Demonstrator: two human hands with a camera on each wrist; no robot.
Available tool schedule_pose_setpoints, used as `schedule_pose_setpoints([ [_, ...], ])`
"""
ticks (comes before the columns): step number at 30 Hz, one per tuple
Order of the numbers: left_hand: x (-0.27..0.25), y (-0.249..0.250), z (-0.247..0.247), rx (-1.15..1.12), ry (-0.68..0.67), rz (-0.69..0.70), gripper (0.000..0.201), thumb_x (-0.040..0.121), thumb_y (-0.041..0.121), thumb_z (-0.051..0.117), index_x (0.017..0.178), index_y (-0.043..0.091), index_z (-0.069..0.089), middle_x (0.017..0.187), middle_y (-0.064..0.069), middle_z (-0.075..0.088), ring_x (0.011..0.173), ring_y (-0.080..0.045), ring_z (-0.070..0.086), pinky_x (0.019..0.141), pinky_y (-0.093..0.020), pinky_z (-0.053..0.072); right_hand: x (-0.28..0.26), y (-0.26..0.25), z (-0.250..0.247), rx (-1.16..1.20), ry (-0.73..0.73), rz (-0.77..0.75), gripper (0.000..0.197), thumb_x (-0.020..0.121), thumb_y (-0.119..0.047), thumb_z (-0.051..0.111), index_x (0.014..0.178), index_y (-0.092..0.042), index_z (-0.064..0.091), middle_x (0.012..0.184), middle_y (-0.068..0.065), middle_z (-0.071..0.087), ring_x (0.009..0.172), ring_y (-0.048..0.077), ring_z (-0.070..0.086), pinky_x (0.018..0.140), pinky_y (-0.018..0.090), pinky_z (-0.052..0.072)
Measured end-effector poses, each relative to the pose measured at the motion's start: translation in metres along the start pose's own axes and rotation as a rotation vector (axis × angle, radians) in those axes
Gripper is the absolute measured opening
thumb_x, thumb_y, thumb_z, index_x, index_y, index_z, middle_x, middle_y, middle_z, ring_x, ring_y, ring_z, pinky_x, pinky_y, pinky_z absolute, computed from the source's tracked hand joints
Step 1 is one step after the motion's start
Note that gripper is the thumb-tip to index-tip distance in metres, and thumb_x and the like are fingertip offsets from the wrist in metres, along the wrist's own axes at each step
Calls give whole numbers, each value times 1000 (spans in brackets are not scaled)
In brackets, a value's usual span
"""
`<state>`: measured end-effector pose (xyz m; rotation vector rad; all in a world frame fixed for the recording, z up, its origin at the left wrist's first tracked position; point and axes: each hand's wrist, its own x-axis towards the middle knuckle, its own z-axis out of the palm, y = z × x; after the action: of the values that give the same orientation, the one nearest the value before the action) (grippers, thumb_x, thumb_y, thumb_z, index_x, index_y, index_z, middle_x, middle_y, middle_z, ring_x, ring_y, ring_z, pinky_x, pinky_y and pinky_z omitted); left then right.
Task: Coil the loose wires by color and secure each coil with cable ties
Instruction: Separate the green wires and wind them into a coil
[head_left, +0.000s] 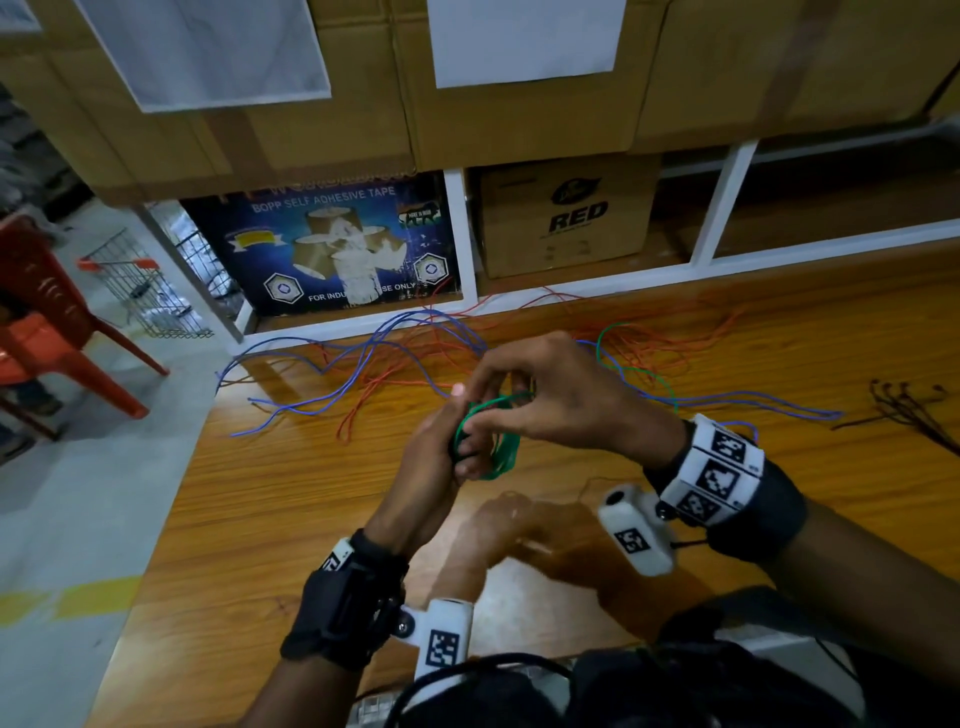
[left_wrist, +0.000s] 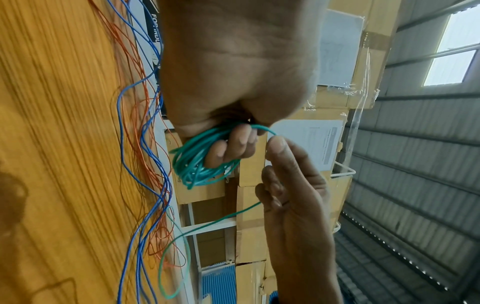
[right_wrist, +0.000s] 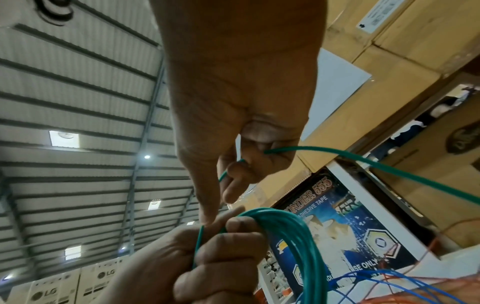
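Note:
A coil of green wire (head_left: 497, 451) is held above the wooden table (head_left: 291, 519); my left hand (head_left: 464, 457) grips it with curled fingers (left_wrist: 235, 144). My right hand (head_left: 485, 413) pinches the free green strand (right_wrist: 363, 162) just above the coil (right_wrist: 293, 230). The loose green tail (head_left: 618, 366) trails off to the right across the table. Loose blue wires (head_left: 363, 358) and red wires (head_left: 654, 332) lie tangled at the back of the table. A bundle of dark cable ties (head_left: 906, 410) lies at the far right.
Stacked cardboard boxes (head_left: 519, 119) and a white shelf frame (head_left: 467, 234) with a blue tape box (head_left: 337, 244) stand behind the table. The table's left edge drops to the floor, where a red chair (head_left: 47, 322) and a wire basket (head_left: 140, 286) stand.

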<state>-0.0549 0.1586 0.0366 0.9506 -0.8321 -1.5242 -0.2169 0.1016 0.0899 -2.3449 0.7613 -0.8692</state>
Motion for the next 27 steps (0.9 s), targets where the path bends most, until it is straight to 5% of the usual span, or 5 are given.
schedule_pose_setpoints([
  [4, -2, 0, 2, 20, -21, -80, 45, 105, 42, 37, 71, 19, 56, 61, 1, 26, 45, -6, 18, 44, -21, 12, 2, 9, -3, 112, 47, 124, 16, 75, -27, 91, 78, -18, 79, 63, -13, 68, 54, -2, 53, 53, 17, 37],
  [9, -4, 3, -2, -102, -73, -119, 40, 100, 45, 39, 73, 17, 42, 58, 2, 22, 42, -7, 14, 45, -25, 8, 0, 36, -9, 280, 50, 204, 15, 85, -28, 84, 89, -13, 82, 79, 10, 76, 68, 21, 60, 61, 52, 50],
  [18, -6, 8, -18, -343, -67, -146, 38, 100, 35, 41, 67, 18, 50, 51, 8, 25, 41, -7, 5, 41, -22, 7, -15, 72, -24, 231, 135, 277, 10, 89, -34, 79, 89, -25, 83, 80, 0, 77, 75, 8, 65, 66, 43, 52],
  [24, -4, 21, -29, -413, -45, -87, 38, 101, 33, 40, 67, 19, 48, 54, 8, 17, 41, -7, 5, 39, -20, 10, -25, 76, -31, 193, 148, 274, 15, 90, -37, 77, 92, -24, 83, 83, 4, 78, 81, 37, 70, 68, 55, 54],
  [27, -1, 24, -32, -440, -34, -62, 39, 103, 33, 39, 67, 20, 48, 49, 8, 25, 40, -8, 5, 38, -20, 13, -29, 76, -30, 138, 125, 286, 13, 91, -34, 77, 94, -23, 83, 83, -1, 78, 79, 28, 73, 68, 51, 56],
])
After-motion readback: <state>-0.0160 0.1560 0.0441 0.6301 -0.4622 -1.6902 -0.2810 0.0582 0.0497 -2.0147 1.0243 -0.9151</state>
